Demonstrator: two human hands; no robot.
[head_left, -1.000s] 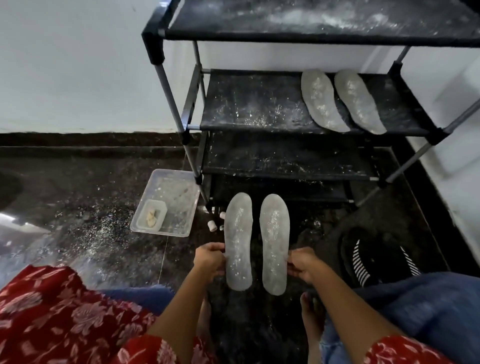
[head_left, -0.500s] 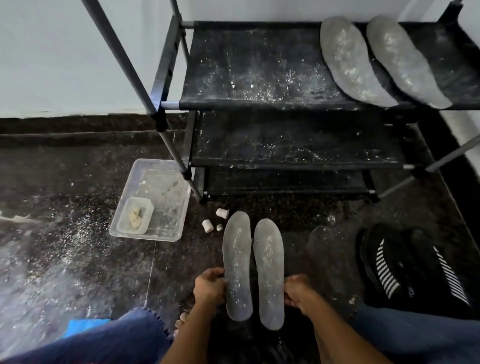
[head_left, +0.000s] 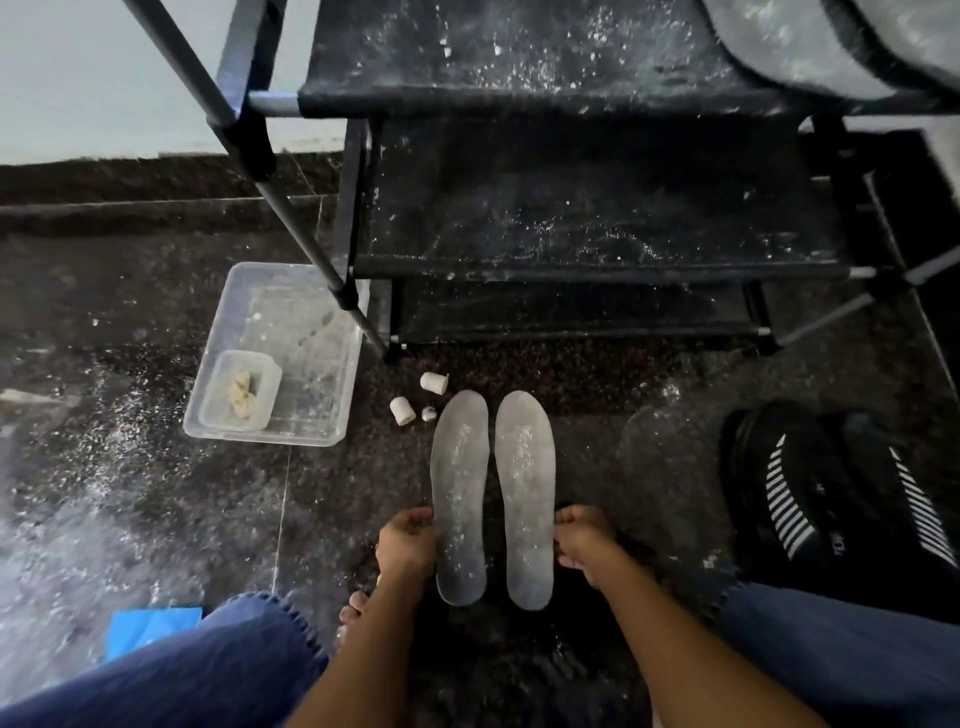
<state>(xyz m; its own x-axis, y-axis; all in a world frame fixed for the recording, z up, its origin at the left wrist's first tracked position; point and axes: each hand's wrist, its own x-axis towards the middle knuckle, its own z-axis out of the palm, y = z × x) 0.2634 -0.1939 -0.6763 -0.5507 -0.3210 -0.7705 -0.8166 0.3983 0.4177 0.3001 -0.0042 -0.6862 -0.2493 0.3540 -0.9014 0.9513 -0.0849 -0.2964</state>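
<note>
Two grey, powder-dusted insoles are side by side low over the dark floor, toes pointing at the rack. My left hand (head_left: 408, 540) pinches the outer edge of the left insole (head_left: 461, 493). My right hand (head_left: 584, 540) pinches the outer edge of the right insole (head_left: 525, 493). Two more grey insoles (head_left: 779, 47) lie on a shelf of the black shoe rack (head_left: 571, 93) at the top right, cut off by the frame.
A clear plastic tub (head_left: 311, 343) holding a small container with pale lumps (head_left: 240, 392) sits left of the rack. Small white pieces (head_left: 434, 383) lie by the insoles' toes. Black striped shoes (head_left: 831, 499) stand at right. White powder covers the floor at left. My knees flank the insoles.
The view has dropped lower and closer to the floor and rack. Both hands have carried the insoles down with it, still gripping them the same way.
</note>
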